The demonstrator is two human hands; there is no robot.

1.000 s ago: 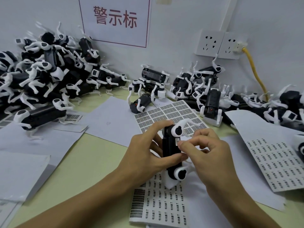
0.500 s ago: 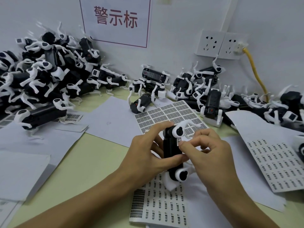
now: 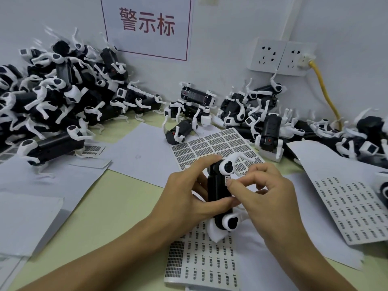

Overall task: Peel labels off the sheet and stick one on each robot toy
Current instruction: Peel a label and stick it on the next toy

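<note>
A black-and-white robot toy [image 3: 219, 190] was held upright above the pale green table [image 3: 100, 217], gripped by the left hand [image 3: 184, 198]. The left thumb was pressed across the lower front of the black body and the index finger was curled over its top end, beside the upper white leg joint, while the other fingers were wrapped behind the body. A small white label [image 3: 227, 179] was seen on the right edge of the black body, just below that joint. The right hand [image 3: 266, 194] was brought against the toy from the right, with its thumb and index fingertip pressed together at the label; whether the label was pinched or merely pressed flat could not be told. The remaining right fingers were curled loosely.

Directly beneath the toy, a label sheet [image 3: 201, 263] with rows of small printed stickers was laid flat near the table's front edge. A second sheet of denser barcode labels [image 3: 212, 143] was laid behind the hands, and a third sheet [image 3: 352, 208] was spread to the right. Blank white backing papers [image 3: 144, 148] were scattered over the table.

A large heap of robot toys [image 3: 52, 101] was piled against the wall on the left, and another pile [image 3: 270, 120] was spread along the back right. On the wall, a sign with red characters [image 3: 147, 24] and a pair of white sockets [image 3: 281, 56] with a yellow cable [image 3: 325, 91] plugged in were seen.
</note>
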